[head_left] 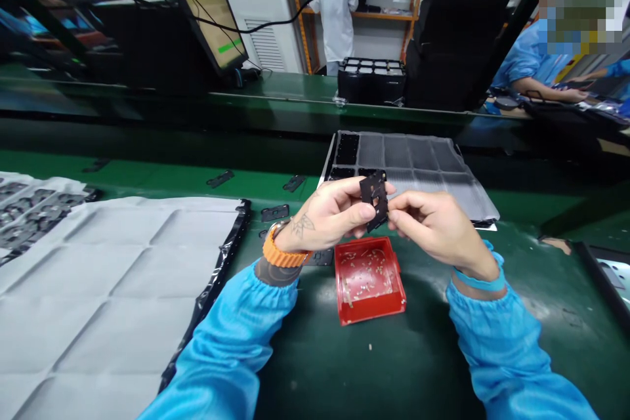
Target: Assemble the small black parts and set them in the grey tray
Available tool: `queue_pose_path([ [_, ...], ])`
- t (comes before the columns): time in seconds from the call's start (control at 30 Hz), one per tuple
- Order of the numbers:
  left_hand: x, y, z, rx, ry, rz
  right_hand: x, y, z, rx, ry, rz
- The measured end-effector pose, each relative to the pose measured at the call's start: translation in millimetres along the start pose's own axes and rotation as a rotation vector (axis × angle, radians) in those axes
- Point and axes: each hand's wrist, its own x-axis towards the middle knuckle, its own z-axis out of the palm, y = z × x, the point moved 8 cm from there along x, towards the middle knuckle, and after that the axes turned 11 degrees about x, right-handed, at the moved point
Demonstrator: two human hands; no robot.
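My left hand (pixel 339 213) is closed on a thin black plastic plate (pixel 375 202) with cut-out openings, held tilted above the bench. My right hand (pixel 433 223) pinches at the plate's right edge, thumb and forefinger together; whatever is between those fingertips is too small to make out. Just below both hands sits a red bin (pixel 371 305), with many tiny pale pieces scattered on its bottom. One tiny pale piece (pixel 371 346) lies on the green bench in front of the bin.
Several similar black plates, one (pixel 275 212) near my left wrist, lie on the green bench (pixel 418 367). A large tray under white sheeting (pixel 128 275) fills the left. Behind my hands is a compartmented tray (pixel 408 151). A monitor (pixel 216 26) and co-workers are beyond.
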Motion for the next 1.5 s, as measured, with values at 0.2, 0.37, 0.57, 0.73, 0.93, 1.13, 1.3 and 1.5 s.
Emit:
queue_pose_path([
  [0.2, 1, 1, 6, 0.115, -0.063, 0.021, 4, 3, 3, -0.077, -0.082, -0.005],
  [0.37, 1, -5, 5, 0.103, -0.044, -0.018, 6, 2, 6, -0.203, -0.078, -0.060],
  [0.57, 4, -10, 2, 0.064, -0.028, -0.042, 6, 5, 2, -0.204, -0.007, -0.037],
  [0.73, 6, -4, 9, 0.256, -0.124, 0.085, 4, 9, -25, 0.075, 0.165, 0.039],
  [0.93, 4, -11, 21, 0.335, -0.214, 0.026, 2, 13, -21, 0.079, 0.103, 0.082],
  [1.13, 3, -2, 26, 0.427, -0.198, 0.011, 0, 22, -24, 0.043, 0.130, 0.126],
  [1.3, 4, 1, 24, 0.463, -0.171, 0.048, 4, 26, -20, 0.140, 0.139, 0.163],
  [1.5, 9, -15, 27, 0.303, -0.167, 0.017, 9, 29, -19, 0.196, 0.079, 0.154],
])
